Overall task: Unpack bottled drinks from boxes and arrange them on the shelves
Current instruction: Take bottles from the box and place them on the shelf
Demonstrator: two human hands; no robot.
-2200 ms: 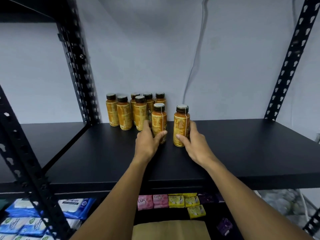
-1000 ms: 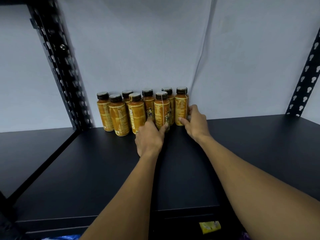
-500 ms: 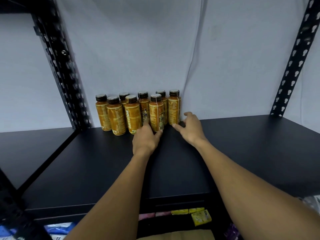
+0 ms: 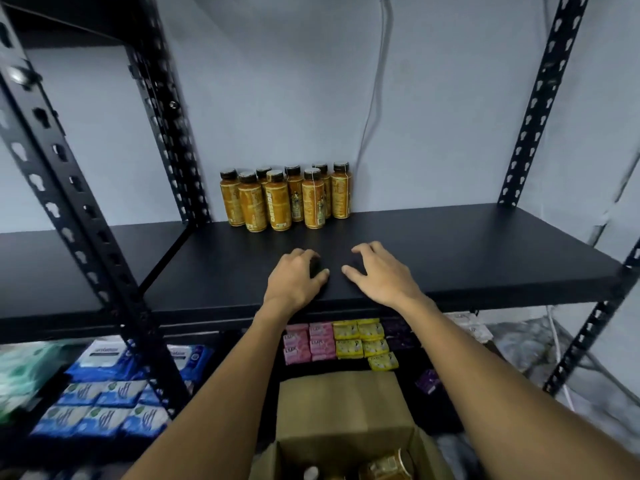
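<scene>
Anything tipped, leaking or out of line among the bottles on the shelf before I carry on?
Nothing is wrong with the bottles: they stand upright, capped and bunched at the back of the shelf, with no spill. The only stray is below, where one yellow packet lies askew off its stack.

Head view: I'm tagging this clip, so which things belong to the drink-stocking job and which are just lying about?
Job: orange bottles, black shelf, cardboard box, bottle in the box, left hand, right hand, both empty.
Lying about: pink soap packs, yellow packs, blue packs, wall cable.
</scene>
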